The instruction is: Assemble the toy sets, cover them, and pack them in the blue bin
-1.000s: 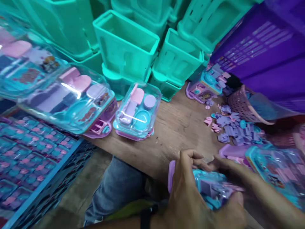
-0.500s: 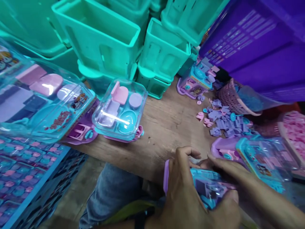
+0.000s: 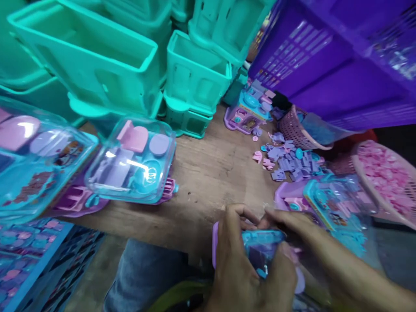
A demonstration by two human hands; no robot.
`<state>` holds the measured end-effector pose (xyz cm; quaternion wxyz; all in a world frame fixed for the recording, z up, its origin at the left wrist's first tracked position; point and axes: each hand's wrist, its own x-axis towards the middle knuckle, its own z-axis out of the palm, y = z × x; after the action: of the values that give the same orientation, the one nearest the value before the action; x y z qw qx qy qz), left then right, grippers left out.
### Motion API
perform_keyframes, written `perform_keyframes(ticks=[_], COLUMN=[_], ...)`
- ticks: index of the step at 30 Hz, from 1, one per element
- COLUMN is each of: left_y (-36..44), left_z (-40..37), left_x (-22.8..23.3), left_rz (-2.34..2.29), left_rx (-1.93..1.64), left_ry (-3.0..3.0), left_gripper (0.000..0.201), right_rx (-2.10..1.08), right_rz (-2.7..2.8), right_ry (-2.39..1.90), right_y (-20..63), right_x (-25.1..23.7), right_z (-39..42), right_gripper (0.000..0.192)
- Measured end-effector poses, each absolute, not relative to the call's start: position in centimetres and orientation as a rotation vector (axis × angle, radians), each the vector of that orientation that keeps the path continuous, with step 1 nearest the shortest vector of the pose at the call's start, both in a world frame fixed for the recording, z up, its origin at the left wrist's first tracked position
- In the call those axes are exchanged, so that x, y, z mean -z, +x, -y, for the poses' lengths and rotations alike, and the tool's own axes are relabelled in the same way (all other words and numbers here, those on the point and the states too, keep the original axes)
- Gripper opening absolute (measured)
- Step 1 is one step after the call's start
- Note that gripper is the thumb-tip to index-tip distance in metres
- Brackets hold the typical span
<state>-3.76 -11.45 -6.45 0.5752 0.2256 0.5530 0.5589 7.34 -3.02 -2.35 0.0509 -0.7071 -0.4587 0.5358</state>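
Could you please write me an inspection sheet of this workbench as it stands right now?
Surface: wooden table, bare in the middle.
Job's things: toy blister pack, teal tray on a purple backing, gripped by both hands at the near edge.
Clutter: sealed toy pack at left; loose purple toy pieces; pink basket.
Grippers: left hand and right hand both closed on the pack.
Cables: nothing seen.
Surroundings: stacked teal bins, purple crate, blue crate of packs.
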Motion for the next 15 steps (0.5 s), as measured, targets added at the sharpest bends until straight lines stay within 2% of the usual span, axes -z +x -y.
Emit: perform_keyframes(ticks=[3, 9, 12, 15], left_y=[-3.5, -3.4, -3.1, -2.9], left_z=[11.5, 11.6, 11.6, 11.6], left_x=[6.6, 6.8, 7.0, 7.5], left_rz=[-1.331, -1.306, -1.295, -1.287], left_rx=[-1.365, -1.374, -1.412, -1.474], left_ry=[0.547, 0.584, 0.558, 0.504], left_gripper=[0.023, 0.02, 0.016, 0.021], right_rx=[-1.733, -1.553, -1.553, -1.543], right_rz=[1.282, 1.4, 1.437, 1.489], right_ry=[-2.146, -2.225, -2.237, -2.183], right_y=[7.4, 6.5, 6.1, 6.0], right_x=[2.7, 3.1, 3.0, 3.0], right_z=[3.1, 2.4, 2.1, 2.0], right_gripper=[0.053, 0.049, 0.046, 0.045])
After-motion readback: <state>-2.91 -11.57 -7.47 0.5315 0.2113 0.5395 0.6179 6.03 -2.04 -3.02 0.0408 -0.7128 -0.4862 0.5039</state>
